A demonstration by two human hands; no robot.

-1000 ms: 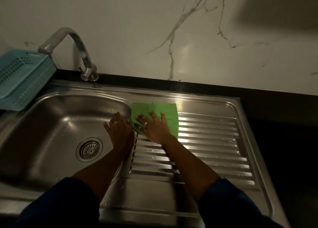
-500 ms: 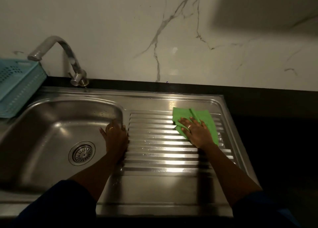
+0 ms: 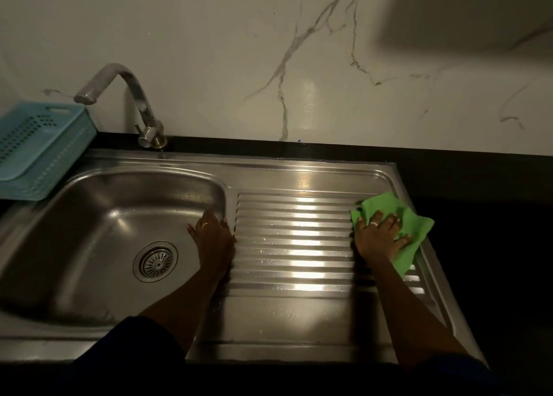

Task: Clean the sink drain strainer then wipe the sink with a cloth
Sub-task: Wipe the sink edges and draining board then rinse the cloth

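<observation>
A steel sink (image 3: 89,204) has a round drain strainer (image 3: 155,261) seated in the basin floor. To its right lies the ribbed drainboard (image 3: 296,240). My left hand (image 3: 213,240) rests flat on the basin's right rim, holding nothing. My right hand (image 3: 379,237) presses a green cloth (image 3: 410,231) flat against the drainboard's far right edge, fingers spread over it. The cloth is crumpled and partly overhangs the sink's right rim.
A curved metal tap (image 3: 131,96) stands behind the basin. A light blue perforated plastic basket (image 3: 39,144) sits at the left on the sink edge. A dark countertop (image 3: 478,186) runs behind and to the right, under a white marbled wall.
My right hand has slid the green cloth rightward across the drainboard, from beside the basin to the far right edge. The left hand stayed on the basin rim.
</observation>
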